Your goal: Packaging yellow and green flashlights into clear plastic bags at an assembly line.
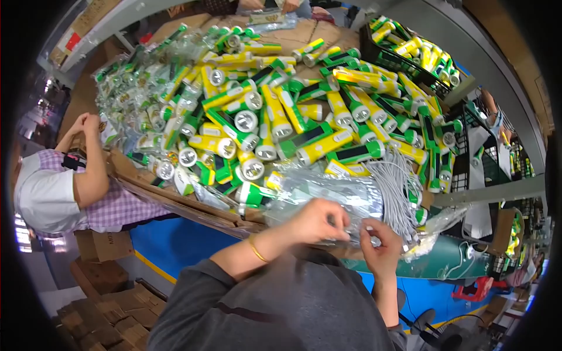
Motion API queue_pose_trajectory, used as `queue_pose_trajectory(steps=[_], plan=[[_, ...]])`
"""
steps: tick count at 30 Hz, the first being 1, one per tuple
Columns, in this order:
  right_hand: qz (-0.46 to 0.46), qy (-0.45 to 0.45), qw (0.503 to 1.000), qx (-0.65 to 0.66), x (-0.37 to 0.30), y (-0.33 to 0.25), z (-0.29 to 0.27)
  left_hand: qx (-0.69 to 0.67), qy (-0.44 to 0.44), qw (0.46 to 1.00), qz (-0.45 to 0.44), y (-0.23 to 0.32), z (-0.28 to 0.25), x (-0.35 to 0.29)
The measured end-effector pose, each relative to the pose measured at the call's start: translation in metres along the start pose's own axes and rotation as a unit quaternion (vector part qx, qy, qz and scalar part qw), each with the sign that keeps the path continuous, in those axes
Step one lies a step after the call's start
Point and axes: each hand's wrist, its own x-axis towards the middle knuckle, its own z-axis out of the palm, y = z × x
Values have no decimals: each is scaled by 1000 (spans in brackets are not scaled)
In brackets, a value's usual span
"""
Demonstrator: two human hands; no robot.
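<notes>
My left hand (pixel 321 222) is closed in a pinch near the table's front edge, just in front of a pile of clear plastic bags (pixel 333 190). A short gap to its right, my right hand (pixel 381 244) also has thumb and fingertips pressed together. Whatever is between either set of fingers is too small or see-through to name. Behind the right hand lies a bundle of thin white cables (pixel 393 190). Beyond the bags spreads a large heap of yellow and green flashlights (pixel 316 143), lying every which way.
Bagged flashlights (pixel 137 102) pile up at the left, beside a person in a checked apron (pixel 117 202). A black crate of flashlights (pixel 404 58) stands at the far right. Cardboard (pixel 181 202) edges the table. Another person's hand (pixel 291 5) shows at the far side.
</notes>
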Motion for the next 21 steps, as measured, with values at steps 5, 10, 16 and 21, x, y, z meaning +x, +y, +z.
queue_pose_trajectory(steps=[5, 10, 16, 21], plan=[[-86, -9, 995, -54, 12, -7, -5, -145, 64, 986, -46, 17, 8, -7], [-19, 70, 991, 114, 14, 16, -47, 305, 309, 899, 62, -7, -31, -27], [-116, -99, 976, -157, 123, 67, -11, 453, 339, 811, 150, 7, -29, -45], [-164, -187, 878, -409, 175, 132, 63, 328, 222, 893, 211, 19, -5, -51]])
